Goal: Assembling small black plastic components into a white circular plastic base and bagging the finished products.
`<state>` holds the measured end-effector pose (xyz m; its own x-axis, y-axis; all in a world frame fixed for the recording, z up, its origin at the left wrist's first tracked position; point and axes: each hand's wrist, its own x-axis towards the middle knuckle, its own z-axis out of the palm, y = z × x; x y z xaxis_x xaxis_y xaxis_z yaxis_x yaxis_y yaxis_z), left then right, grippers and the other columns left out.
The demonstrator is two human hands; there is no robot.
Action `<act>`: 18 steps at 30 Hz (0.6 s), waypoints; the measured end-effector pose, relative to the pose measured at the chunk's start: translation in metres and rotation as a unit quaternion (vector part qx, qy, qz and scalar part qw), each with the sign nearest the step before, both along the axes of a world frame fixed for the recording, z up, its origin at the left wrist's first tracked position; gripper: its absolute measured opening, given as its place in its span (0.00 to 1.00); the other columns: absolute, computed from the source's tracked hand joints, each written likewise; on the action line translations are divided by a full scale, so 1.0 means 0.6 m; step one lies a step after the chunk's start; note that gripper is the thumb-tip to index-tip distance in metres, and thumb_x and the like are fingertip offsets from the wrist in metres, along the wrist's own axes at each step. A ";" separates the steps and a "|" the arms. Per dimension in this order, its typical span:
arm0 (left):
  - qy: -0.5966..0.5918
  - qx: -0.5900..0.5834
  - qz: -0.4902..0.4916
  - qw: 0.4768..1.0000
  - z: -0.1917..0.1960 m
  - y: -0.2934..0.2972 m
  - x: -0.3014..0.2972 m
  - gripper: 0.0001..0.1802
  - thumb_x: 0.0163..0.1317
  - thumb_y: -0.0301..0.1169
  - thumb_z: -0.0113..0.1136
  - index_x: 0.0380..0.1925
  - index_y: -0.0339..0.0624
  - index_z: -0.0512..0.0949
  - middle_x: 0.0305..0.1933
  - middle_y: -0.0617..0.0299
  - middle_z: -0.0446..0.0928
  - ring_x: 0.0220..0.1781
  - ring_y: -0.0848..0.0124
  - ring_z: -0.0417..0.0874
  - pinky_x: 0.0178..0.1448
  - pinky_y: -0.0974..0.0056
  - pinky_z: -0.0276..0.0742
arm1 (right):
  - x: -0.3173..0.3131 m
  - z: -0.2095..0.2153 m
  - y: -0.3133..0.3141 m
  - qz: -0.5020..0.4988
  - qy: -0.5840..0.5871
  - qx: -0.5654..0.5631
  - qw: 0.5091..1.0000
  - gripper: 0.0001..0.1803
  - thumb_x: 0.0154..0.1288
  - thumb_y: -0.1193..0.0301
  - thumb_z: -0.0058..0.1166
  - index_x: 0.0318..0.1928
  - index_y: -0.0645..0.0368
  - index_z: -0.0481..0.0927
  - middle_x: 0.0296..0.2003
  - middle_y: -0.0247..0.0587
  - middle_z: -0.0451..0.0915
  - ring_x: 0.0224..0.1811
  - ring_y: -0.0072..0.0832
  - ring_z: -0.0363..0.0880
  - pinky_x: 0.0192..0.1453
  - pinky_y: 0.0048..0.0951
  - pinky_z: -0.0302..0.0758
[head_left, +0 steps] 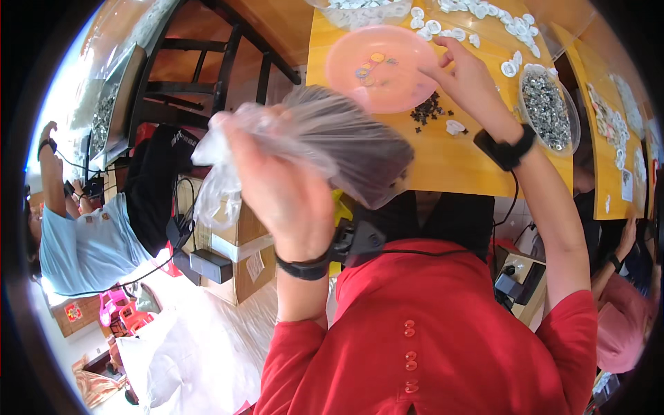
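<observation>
Work surface: 1 yellow-orange table (443, 155). Resting on it: 1 pink plate (377, 66), 1 small heap of dark parts (429, 111) just beside the plate, scattered white round parts (484, 14) along the far side, and 1 clear bowl (550, 107) of grey metal pieces near the right edge.

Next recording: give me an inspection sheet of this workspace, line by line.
Surface: yellow wooden table.
Job's things: clear plastic bag of dark pieces; pink plate; small pile of dark pieces.
Clutter: white round parts; clear bowl of metal bits.
Grippers: left hand grips the bag; right hand at the plate's rim.
Cables: black wire from the right wristband.
Surroundings: cardboard box; other people on both sides.
</observation>
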<state>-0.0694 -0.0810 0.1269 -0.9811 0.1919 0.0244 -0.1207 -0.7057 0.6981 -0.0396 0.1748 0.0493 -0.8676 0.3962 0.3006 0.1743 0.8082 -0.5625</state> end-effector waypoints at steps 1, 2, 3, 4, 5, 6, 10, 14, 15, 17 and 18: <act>-0.031 -0.038 0.094 0.994 0.004 0.026 0.013 0.17 0.72 0.44 0.43 0.31 0.44 0.71 0.31 0.63 0.72 0.39 0.69 0.72 0.51 0.63 0.69 | 0.013 0.031 -0.018 0.067 0.001 -0.116 0.991 0.26 0.57 0.68 0.62 0.56 0.60 0.72 0.33 0.34 0.78 0.29 0.17 0.75 0.33 0.18 0.71; -0.023 -0.035 0.074 0.996 -0.004 0.030 0.017 0.15 0.72 0.41 0.44 0.37 0.43 0.73 0.36 0.63 0.75 0.42 0.70 0.74 0.53 0.64 0.69 | 0.020 0.058 -0.046 0.136 0.001 -0.232 0.963 0.27 0.56 0.70 0.63 0.56 0.58 0.71 0.34 0.33 0.78 0.31 0.17 0.74 0.35 0.17 0.70; -0.024 -0.036 0.078 0.996 -0.004 0.036 0.022 0.15 0.72 0.41 0.44 0.37 0.43 0.73 0.36 0.63 0.75 0.42 0.70 0.74 0.53 0.64 0.69 | 0.032 0.072 -0.075 0.140 -0.001 -0.233 0.962 0.27 0.56 0.70 0.63 0.56 0.58 0.71 0.34 0.33 0.78 0.31 0.17 0.74 0.35 0.17 0.70; -0.040 -0.072 0.058 0.995 -0.006 0.045 0.026 0.14 0.72 0.40 0.44 0.39 0.42 0.73 0.38 0.62 0.76 0.44 0.69 0.75 0.54 0.63 0.69 | 0.044 0.083 -0.100 0.208 0.048 -0.257 0.943 0.26 0.56 0.72 0.62 0.56 0.58 0.72 0.33 0.32 0.78 0.31 0.17 0.73 0.36 0.18 0.70; -0.053 -0.109 0.038 0.992 -0.004 0.050 0.027 0.14 0.72 0.38 0.44 0.42 0.41 0.74 0.41 0.62 0.77 0.47 0.68 0.76 0.55 0.63 0.68 | 0.046 0.090 -0.116 0.274 0.099 -0.278 0.915 0.26 0.56 0.74 0.62 0.57 0.58 0.72 0.32 0.31 0.77 0.31 0.16 0.72 0.37 0.19 0.70; -0.036 -0.108 0.005 0.993 -0.004 0.048 0.029 0.14 0.71 0.35 0.45 0.47 0.38 0.73 0.46 0.60 0.77 0.51 0.69 0.76 0.58 0.62 0.68 | 0.042 0.089 -0.124 0.275 0.100 -0.278 0.915 0.26 0.56 0.74 0.62 0.57 0.58 0.72 0.32 0.31 0.77 0.31 0.16 0.72 0.37 0.19 0.70; 0.065 -0.170 -0.093 0.979 -0.001 0.017 0.018 0.15 0.64 0.22 0.49 0.50 0.35 0.72 0.51 0.58 0.74 0.53 0.72 0.74 0.59 0.68 0.66 | 0.042 0.075 -0.127 0.261 0.063 -0.295 0.917 0.11 0.55 0.77 0.56 0.41 0.63 0.79 0.25 0.37 0.77 0.26 0.20 0.73 0.33 0.22 0.71; 0.094 -0.242 -0.047 0.965 0.011 -0.038 0.001 0.14 0.67 0.26 0.50 0.50 0.33 0.74 0.51 0.59 0.75 0.52 0.72 0.75 0.58 0.69 0.67 | 0.066 0.082 -0.094 0.248 0.070 -0.250 0.934 0.05 0.55 0.79 0.50 0.32 0.66 0.79 0.24 0.36 0.77 0.25 0.18 0.72 0.31 0.21 0.68; 0.093 -0.241 -0.046 0.965 0.015 -0.051 0.000 0.14 0.67 0.26 0.50 0.50 0.33 0.74 0.51 0.59 0.75 0.52 0.72 0.75 0.58 0.69 0.67 | 0.074 0.080 -0.087 0.249 0.068 -0.249 0.934 0.05 0.55 0.79 0.50 0.32 0.66 0.79 0.24 0.36 0.77 0.25 0.18 0.72 0.31 0.21 0.68; 0.069 -0.248 -0.014 0.966 0.023 -0.071 0.001 0.13 0.68 0.28 0.49 0.49 0.33 0.74 0.47 0.61 0.77 0.45 0.74 0.77 0.49 0.73 0.69 | 0.092 0.078 -0.071 0.233 0.053 -0.198 0.951 0.06 0.55 0.79 0.47 0.30 0.66 0.78 0.25 0.35 0.77 0.26 0.18 0.72 0.31 0.21 0.68; 0.048 -0.249 0.009 0.967 0.029 -0.073 -0.001 0.12 0.68 0.30 0.48 0.45 0.33 0.74 0.38 0.63 0.77 0.35 0.77 0.74 0.38 0.75 0.65 | 0.099 0.076 -0.060 0.233 0.052 -0.195 0.951 0.06 0.55 0.79 0.47 0.30 0.66 0.78 0.25 0.35 0.77 0.26 0.18 0.72 0.31 0.21 0.68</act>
